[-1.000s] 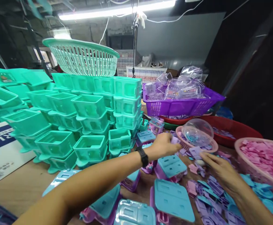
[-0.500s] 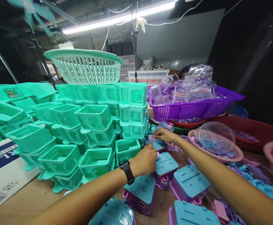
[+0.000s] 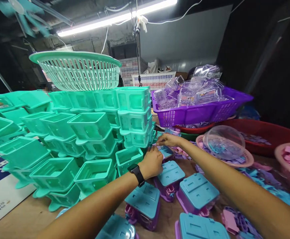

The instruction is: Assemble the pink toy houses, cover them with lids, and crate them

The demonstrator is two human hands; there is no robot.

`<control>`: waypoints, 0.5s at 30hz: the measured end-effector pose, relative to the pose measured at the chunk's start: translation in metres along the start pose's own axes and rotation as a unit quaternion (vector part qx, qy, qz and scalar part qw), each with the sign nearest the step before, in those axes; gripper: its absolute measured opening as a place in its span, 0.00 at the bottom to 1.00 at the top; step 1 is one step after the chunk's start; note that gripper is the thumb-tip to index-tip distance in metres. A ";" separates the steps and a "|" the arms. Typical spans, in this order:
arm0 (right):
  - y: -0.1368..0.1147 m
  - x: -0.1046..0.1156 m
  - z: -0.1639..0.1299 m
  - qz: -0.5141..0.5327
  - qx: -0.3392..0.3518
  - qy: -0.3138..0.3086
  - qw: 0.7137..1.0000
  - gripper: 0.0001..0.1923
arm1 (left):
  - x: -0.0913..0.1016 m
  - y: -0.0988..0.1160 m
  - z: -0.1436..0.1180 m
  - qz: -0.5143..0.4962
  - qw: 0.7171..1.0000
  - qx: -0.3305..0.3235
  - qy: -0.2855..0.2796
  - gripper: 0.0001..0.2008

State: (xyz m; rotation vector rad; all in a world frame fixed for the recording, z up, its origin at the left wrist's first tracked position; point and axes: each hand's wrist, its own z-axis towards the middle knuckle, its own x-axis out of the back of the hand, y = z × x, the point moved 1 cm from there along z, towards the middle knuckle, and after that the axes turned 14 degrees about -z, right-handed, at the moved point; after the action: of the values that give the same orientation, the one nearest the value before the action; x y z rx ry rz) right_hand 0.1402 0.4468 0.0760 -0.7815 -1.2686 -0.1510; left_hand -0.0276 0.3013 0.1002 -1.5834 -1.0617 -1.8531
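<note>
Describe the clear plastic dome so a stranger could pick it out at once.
Start at the purple basket heaped with clear packs. Just below it, a round pink basket of purple bits stands by the red tub. The clear dome rests in it, the only see-through bowl shape.

stacks of open tubs (image 3: 90, 132) fill the left half of the desk (image 3: 25, 212), with a round basket (image 3: 76, 69) resting on top of them and a flat carton (image 3: 0, 192) lying at their left foot. right of the stacks a slotted tray (image 3: 199, 111) heaped with clear packs (image 3: 192, 89) sits at the back, and a clear dome (image 3: 221, 141) lies in a shallow basket (image 3: 244, 162) before it. both hands (image 3: 152, 162) meet at a lidded box (image 3: 166, 152) just right of the stacks, with more lidded boxes (image 3: 197, 192) nearer the front.
</note>
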 end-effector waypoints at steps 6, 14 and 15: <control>0.004 -0.012 -0.007 0.010 -0.023 0.044 0.999 0.25 | 0.000 0.000 0.003 0.013 0.999 -0.035 -0.002 0.19; -0.015 -0.029 -0.024 0.014 -0.101 0.174 0.979 0.21 | -0.004 0.000 0.009 -0.080 0.996 -0.036 0.021 0.12; -0.019 -0.029 -0.028 0.015 -0.116 0.196 0.974 0.22 | -0.002 -0.001 0.009 -0.103 0.994 -0.027 0.031 0.11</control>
State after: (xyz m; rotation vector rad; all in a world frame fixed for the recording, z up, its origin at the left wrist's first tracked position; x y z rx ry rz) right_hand 0.1431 0.4074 0.0564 -0.9186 -0.8726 -0.4143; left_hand -0.0225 0.3083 0.0985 -1.4824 -1.1934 -2.0684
